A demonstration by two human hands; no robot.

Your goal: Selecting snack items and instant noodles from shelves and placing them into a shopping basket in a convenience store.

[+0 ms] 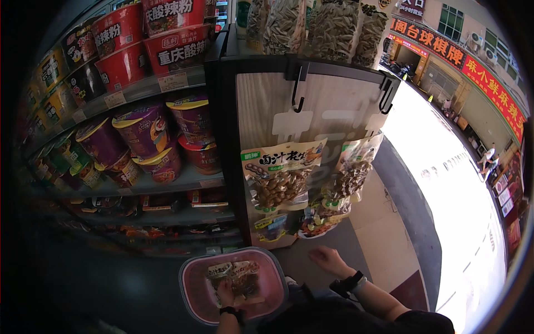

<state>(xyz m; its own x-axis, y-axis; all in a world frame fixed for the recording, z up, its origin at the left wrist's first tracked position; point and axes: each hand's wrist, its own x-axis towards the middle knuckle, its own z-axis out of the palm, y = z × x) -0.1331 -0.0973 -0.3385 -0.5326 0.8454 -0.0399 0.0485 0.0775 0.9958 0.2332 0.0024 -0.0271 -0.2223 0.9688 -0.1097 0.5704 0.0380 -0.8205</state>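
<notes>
A pink plastic basket [190, 288] with a grey rim is in front of my body at the bottom. Inside it lie two clear-and-cream snack packets [249, 284], one overlapping the other. My left hand [225, 293] reaches into the basket, its fingers on the left packet; the grip is partly hidden. To the right of the basket, my right hand [327, 259] is in the air with loosely bent fingers and nothing in it. Above the hands, a packet of peanuts in shells [279, 185] hangs on the wood-grain end panel [263, 100].
More snack packets [354, 169] hang at the panel's right, below black metal hooks [298, 92]. Shelves at left carry instant-noodle tubs [142, 129]. Bags of sunflower seeds [333, 31] stand on top. At right are a step edge [411, 234] and a bright street [454, 208] with people.
</notes>
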